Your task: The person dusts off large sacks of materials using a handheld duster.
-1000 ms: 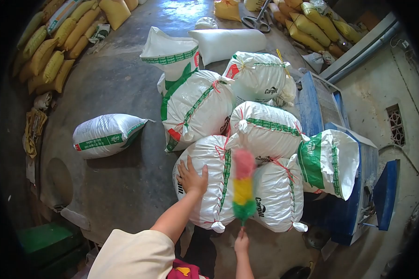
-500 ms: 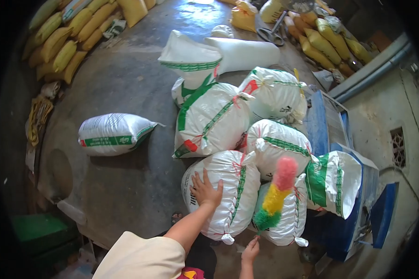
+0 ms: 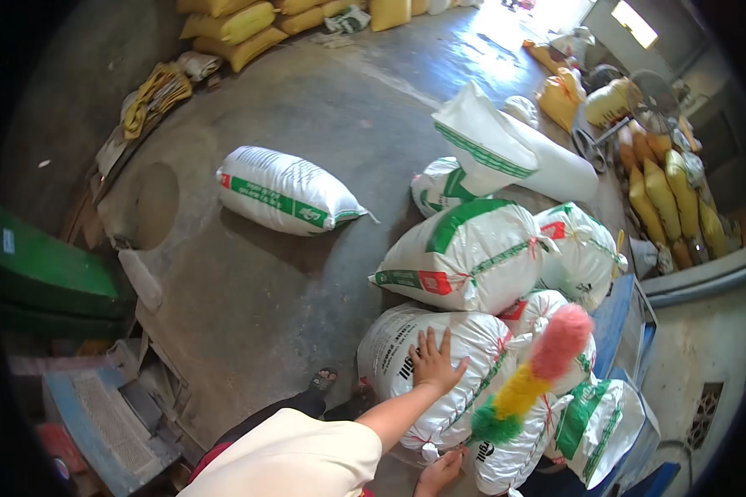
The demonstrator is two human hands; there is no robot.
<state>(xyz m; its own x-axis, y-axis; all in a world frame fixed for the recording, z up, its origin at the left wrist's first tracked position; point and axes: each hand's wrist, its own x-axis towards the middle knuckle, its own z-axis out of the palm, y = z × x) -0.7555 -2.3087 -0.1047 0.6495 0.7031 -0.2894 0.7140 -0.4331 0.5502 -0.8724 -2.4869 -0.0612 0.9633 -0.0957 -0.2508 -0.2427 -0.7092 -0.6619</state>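
Concrete floor [image 3: 249,306]: grey, smooth, scuffed, with a bright sheen toward the far end. Sack stack [image 3: 244,25]: yellow, pillow-shaped units laid in layers at upper left. Cargill sack [image 3: 464,402]: rounded, bulging, creased white plastic, black print, green seam strip; near centre, among other tied sacks. Second bulging sack [image 3: 477,257]: same glossy white, with green and red panels; just beyond the first. Pillow-shaped sack [image 3: 278,190]: plump, taut, white, with green band and red tip; lying on its side, well apart from the cluster. Open-mouthed sack [image 3: 485,141]: white, funnel-like flared top, green printed rim. Fluffy duster [image 3: 522,389]: soft tubular pile in pink, yellow and green; tilted in front of the right-hand sacks, contact unclear. Left hand [image 3: 439,364]: palm down, fingers spread wide across the Cargill sack. Right hand [image 3: 439,474]: closed around the duster's handle. Red twine [image 3: 506,341]: thin, tied at the sack's seam.
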